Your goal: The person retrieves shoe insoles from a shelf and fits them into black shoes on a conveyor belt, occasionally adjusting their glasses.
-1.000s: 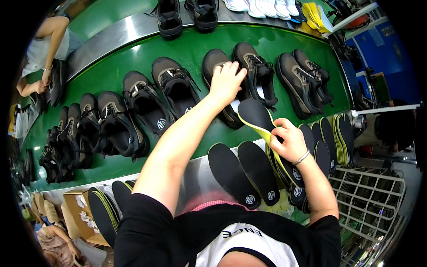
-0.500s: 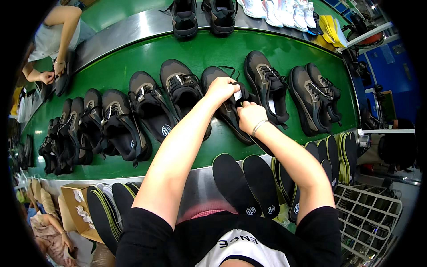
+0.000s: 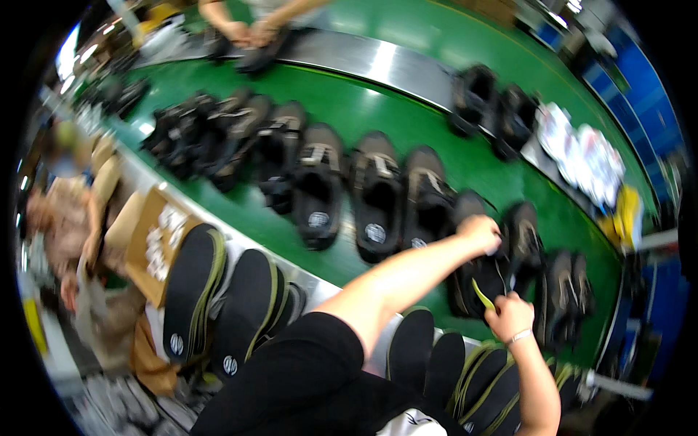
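Observation:
A dark sneaker [image 3: 467,294] lies on the green belt between my hands, its toe pointing away from me. My left hand [image 3: 480,234] is closed on the upper part of this sneaker, around the tongue and laces. At the heel end, my right hand [image 3: 511,317] pinches an insole [image 3: 483,296], of which a narrow yellow-green part shows. Motion blur hides how far the insole reaches into the sneaker. Another dark sneaker [image 3: 522,243] stands just to the right.
A row of dark sneakers [image 3: 318,185] runs leftward along the belt [image 3: 291,254]. Stacked black insoles [image 3: 193,298] line the near metal edge, beside a cardboard box [image 3: 149,254] of white pieces. White shoes [image 3: 578,156] sit far right. Another person's hands [image 3: 251,34] hold a shoe across the belt.
The view has swung to the left and tilted. My right hand has drawn back from the sneaker's opening toward its heel, and the insole's yellow-green part now shows. My left hand stays on the sneaker.

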Motion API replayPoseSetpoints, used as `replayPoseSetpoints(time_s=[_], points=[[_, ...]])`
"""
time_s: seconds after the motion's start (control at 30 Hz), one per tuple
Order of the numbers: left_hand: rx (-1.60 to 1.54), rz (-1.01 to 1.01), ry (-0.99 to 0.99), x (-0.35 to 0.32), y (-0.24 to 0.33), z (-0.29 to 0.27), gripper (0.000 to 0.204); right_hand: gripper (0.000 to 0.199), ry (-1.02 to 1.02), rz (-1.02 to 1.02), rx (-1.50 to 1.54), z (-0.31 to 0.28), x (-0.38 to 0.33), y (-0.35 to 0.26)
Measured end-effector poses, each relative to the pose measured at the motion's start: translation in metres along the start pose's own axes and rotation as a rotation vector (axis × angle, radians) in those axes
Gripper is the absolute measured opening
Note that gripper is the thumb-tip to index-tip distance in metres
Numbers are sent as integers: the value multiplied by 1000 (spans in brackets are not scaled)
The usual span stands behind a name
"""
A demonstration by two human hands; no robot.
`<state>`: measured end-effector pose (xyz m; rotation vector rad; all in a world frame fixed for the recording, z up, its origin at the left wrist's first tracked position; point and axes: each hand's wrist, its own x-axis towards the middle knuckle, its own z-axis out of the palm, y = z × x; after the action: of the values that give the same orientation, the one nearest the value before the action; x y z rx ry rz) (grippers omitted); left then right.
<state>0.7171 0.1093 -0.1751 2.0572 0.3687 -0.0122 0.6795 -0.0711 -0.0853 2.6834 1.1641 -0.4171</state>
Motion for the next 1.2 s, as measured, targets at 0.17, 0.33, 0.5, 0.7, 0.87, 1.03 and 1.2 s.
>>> replayPoseSetpoints(time_s=[0.17, 0.33, 0.5, 0.7, 0.87, 1.03, 1.2], points=[[-20, 49, 77, -2, -8, 10, 24, 20, 87, -27, -46, 26, 40, -20], [-78, -18, 95, -16, -11, -8, 26, 25, -250, -86, 36, 11, 65, -18], [-61, -11, 49, -14, -8, -12, 27, 24, -197, -38, -52, 13, 64, -22], [-96, 15, 105, -29, -9, -15, 22, 22, -90, -26, 6, 28, 63, -31], [-72, 74, 142, -27, -12, -11, 21, 23, -116, -30, 80, -1, 47, -36], [60, 169, 138, -37, -14, -40, 20, 15, -70, 45, 19, 12, 61, -74], [-127, 148, 105, -27, -36, -54, 26, 21, -119, 81, 130, -7, 84, -73]])
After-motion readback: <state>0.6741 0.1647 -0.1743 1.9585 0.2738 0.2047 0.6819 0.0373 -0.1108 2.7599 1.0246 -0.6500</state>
